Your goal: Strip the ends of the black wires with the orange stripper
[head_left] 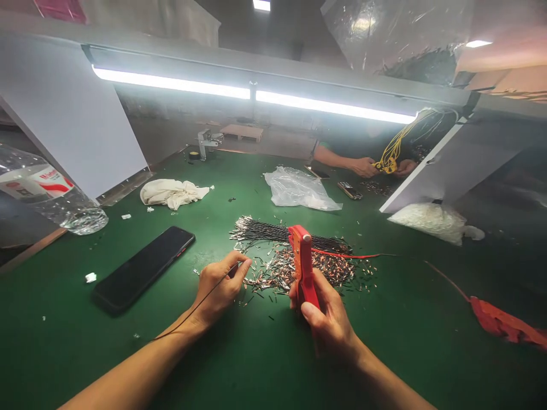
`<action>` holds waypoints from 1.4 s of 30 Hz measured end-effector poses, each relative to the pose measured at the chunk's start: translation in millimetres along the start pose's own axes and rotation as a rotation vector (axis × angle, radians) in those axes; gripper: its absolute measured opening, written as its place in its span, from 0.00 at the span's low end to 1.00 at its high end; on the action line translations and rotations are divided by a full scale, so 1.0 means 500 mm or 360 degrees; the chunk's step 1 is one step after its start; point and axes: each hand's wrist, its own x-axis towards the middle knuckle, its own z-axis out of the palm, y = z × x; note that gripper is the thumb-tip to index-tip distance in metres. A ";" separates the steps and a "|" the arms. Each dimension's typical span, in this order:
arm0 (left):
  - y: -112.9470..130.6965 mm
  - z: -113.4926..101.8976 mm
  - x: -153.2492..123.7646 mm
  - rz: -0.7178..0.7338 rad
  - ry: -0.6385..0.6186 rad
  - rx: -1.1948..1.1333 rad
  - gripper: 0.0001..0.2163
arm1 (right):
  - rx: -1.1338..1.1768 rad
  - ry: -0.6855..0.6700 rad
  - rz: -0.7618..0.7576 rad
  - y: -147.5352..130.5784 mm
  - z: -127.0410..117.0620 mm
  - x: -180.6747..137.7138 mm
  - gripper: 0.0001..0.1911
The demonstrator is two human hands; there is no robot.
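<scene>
Between the thumb and finger of my left hand (222,282) is a thin black wire (204,297), which trails back along my forearm. My right hand (327,316) is wrapped round the handles of a red wire stripper (302,262), held upright with its head up. Behind and below the tool lies a pile of short wire scraps (282,265) in black and copper. A bundle of black wires (267,229) lies just beyond the scraps, its left ends silvery. A red wire (346,255) sticks out to the right of the tool.
A black phone (145,267) and a plastic bottle (55,191) lie on the left. A cloth (173,193), a clear bag (299,188) and a white bag (431,221) are further back. A red leaf-like piece (504,319) is at right. Across the table, a person's hands (364,167) hold yellow wires (391,156).
</scene>
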 end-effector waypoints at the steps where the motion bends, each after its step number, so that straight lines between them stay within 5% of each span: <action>1: 0.001 0.000 0.000 -0.0005 0.0003 0.0007 0.13 | -0.0007 -0.0002 -0.0008 -0.001 -0.001 0.001 0.15; 13: 0.012 0.000 0.005 -0.0207 -0.0032 0.0094 0.10 | -0.0033 0.0014 0.0042 -0.018 -0.003 0.011 0.14; 42: 0.008 -0.002 0.005 -0.0161 -0.0099 0.0216 0.09 | -0.0156 -0.0057 0.0038 -0.023 0.001 0.011 0.14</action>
